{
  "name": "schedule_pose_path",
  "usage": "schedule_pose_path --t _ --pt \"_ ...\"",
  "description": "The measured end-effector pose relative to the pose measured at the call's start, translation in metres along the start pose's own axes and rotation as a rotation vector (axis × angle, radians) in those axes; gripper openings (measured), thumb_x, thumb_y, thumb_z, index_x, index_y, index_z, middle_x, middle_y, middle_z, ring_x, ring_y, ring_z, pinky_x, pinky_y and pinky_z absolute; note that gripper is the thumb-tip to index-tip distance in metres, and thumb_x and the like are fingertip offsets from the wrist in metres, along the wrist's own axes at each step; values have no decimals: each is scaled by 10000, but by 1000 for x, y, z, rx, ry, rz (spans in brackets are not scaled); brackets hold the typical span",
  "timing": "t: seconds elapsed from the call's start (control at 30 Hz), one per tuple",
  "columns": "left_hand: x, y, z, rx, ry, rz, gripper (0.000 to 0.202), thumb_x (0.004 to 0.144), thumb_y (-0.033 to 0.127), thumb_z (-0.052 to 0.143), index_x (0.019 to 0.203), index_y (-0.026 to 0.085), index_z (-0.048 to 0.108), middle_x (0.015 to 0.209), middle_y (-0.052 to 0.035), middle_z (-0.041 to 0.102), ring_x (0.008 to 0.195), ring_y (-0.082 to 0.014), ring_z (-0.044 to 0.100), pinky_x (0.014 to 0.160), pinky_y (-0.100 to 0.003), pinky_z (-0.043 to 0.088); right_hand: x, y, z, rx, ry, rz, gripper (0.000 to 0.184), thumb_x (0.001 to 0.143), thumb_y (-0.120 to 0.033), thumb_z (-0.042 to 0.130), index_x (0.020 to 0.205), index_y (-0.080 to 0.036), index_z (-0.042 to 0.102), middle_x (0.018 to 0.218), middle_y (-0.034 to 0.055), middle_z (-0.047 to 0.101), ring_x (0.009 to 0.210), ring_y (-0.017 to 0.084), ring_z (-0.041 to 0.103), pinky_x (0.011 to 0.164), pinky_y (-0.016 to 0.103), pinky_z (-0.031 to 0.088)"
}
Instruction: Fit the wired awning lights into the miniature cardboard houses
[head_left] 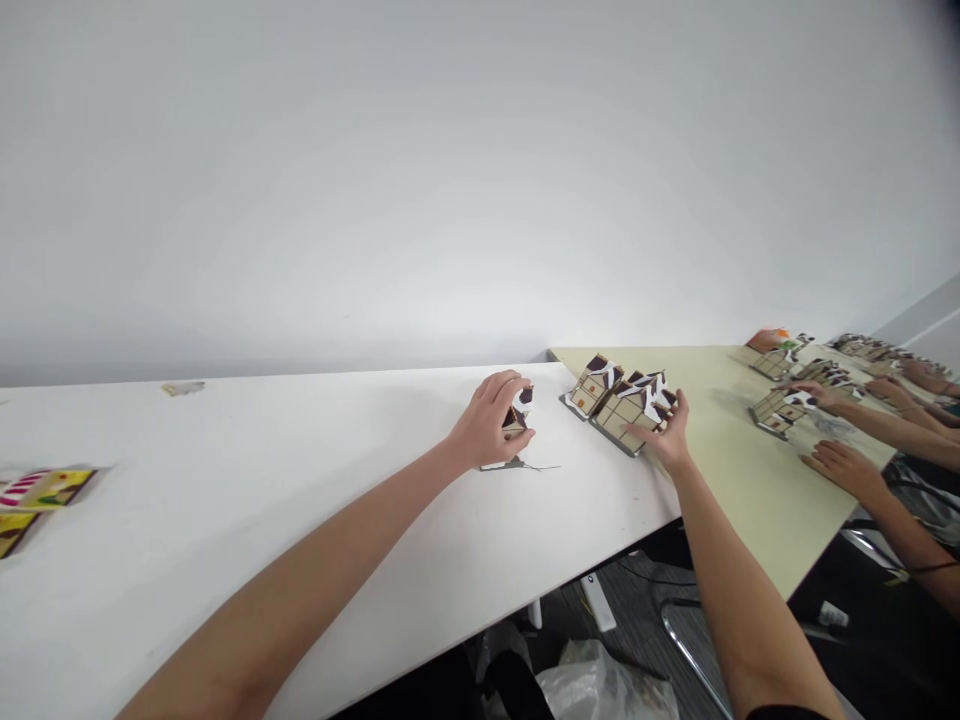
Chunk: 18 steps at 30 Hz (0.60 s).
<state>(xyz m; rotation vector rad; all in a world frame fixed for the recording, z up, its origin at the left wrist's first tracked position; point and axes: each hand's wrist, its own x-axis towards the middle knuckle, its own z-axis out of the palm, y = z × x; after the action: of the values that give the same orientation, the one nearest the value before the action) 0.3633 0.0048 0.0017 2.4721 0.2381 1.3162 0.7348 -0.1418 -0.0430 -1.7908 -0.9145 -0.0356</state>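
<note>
My left hand [489,420] is closed around a small cardboard model house [519,410] with a brown and white roof, standing on the white table [300,500]. My right hand [667,432] grips the near side of a larger tan model house [628,408] at the table's right end. A third small house [592,385] stands just behind it, touching or very close. A thin dark scrap [525,466] lies on the table below my left hand.
Colourful printed card sheets [41,490] lie at the far left edge. A yellowish table [750,470] adjoins on the right, where other people's hands [844,465] work on more model houses [780,410]. A plastic bag [600,685] and chair frame lie below.
</note>
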Motion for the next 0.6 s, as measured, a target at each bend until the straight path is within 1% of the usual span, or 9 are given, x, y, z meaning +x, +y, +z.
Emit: schedule_pose_path --t 0.1,0.2,0.4,0.5,0.6 --pt "0 -2 0 -13 -13 -1 622 750 281 615 1302 194 343 1295 -141 437 1251 -280 407 1082 -457 352 0 -15 9 45 -130 -10 1346 402 -417 842 1466 -289 26 1420 143 267 1241 294 399 949 453 446" --pt "0 -3 -1 -28 -6 14 619 756 283 614 1304 194 341 1294 -143 434 1250 -277 409 1079 -450 355 -3 -31 24 74 -208 -25 1359 402 -400 861 1463 -311 17 1418 149 255 1241 301 396 957 468 435" --pt "-2 -4 -1 -16 17 17 644 746 290 636 1308 199 336 1306 -150 410 1241 -287 409 1061 -455 362 -12 -55 62 137 -357 -78 1365 424 -475 862 1455 -331 -20 1389 150 265 1250 309 398 952 499 439" --pt "-5 -4 -3 10 59 -40 683 733 301 653 1321 182 326 1330 -162 385 1274 -303 367 1083 -470 327 -22 -70 79 139 -414 -150 1343 457 -516 846 1455 -309 -29 1414 165 243 1279 312 379 1019 523 373" --pt "-12 -8 -8 -17 102 -153 802 684 323 704 1352 172 287 1374 -173 346 1311 -323 316 1101 -486 298 -37 -86 93 117 -415 -243 1292 505 -554 811 1452 -286 -26 1443 165 208 1333 304 313 1082 529 285"
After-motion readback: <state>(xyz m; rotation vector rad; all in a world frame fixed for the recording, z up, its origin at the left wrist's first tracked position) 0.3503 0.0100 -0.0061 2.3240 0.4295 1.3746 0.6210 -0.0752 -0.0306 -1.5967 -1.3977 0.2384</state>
